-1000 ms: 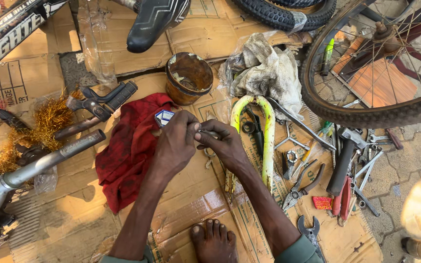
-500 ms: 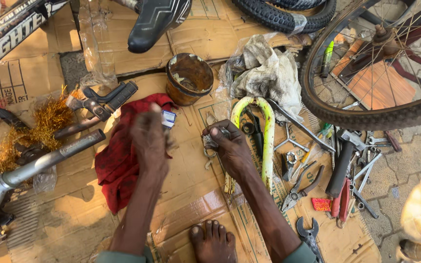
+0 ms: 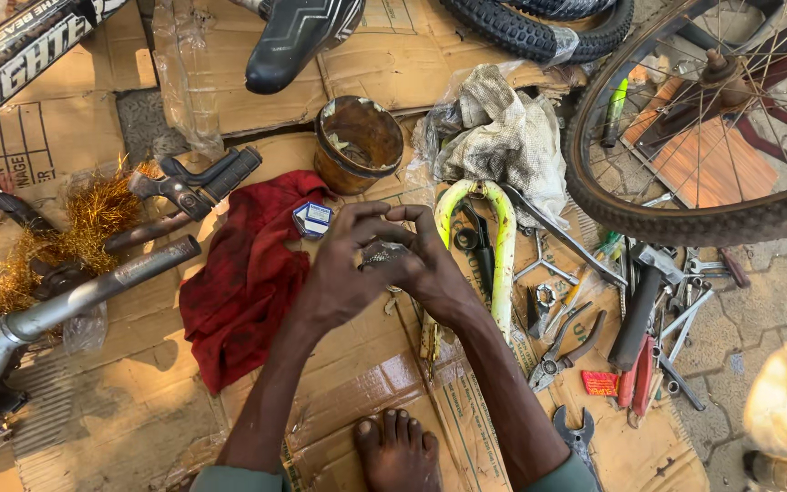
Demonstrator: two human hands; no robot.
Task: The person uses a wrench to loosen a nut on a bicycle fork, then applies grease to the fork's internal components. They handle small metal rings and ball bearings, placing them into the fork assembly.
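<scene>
Flattened brown cardboard [image 3: 93, 383] covered the ground, and at the left of the frame lay a grey handlebar stem [image 3: 84, 296] beside a tuft of gold tinsel [image 3: 93, 214], with a crumpled red rag [image 3: 248, 282] just right of them. At the centre, the left hand [image 3: 343, 273] and the right hand [image 3: 430, 269] met with fingers curled narrowly around a small grey metal part [image 3: 383, 253], below a rusty round tin [image 3: 357, 144] and above a bare foot [image 3: 398, 451]. Further right lay a yellow-green bicycle fork [image 3: 503, 246], pliers [image 3: 562, 351] and scattered spanners, while a spoked wheel [image 3: 685, 219] stood over grey paving stones [image 3: 776, 292] at the upper right.
</scene>
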